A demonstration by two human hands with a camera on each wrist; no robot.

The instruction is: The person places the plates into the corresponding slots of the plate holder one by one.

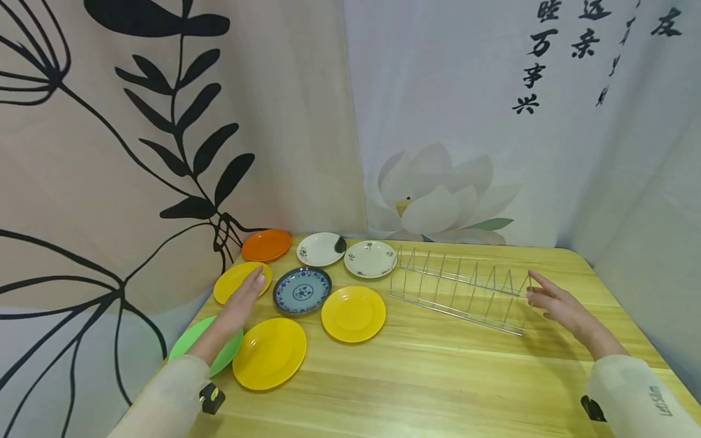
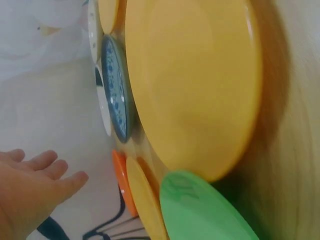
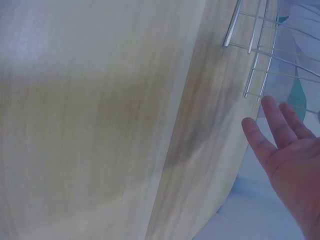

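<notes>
Person's L hand (image 1: 241,301) is hovering over the L side of a wood-grain table (image 1: 438,377), fingers extended, holding nothing; in the head view it's overlapping the rear yellow plate (image 1: 232,281), & the forearm is crossing a green plate (image 1: 229,351). R hand (image 1: 561,310) is hovering by the R end of a silver wire rack (image 1: 456,315), fingers apart & loosely extended, also gripping nothing; can't tell if fingertips are touching the wire. Rack is standing on the table R of ctr., toward the back, slanting a bit. The plates are lying L of it: an orange plate (image 1: 266,245) at back L, then a white plate w/ a dark patch (image 1: 316,250), then a white plate w/ small motifs (image 1: 370,259) just beside the rack. A blue patterned plate (image 1: 302,290) is lying mid-group, w/ a middle yellow plate (image 1: 353,314) to its R & a front yellow plate (image 1: 269,354) next to the green one. Pale curtains (image 1: 296,121) w/ black leaf prints are hanging behind.
</notes>
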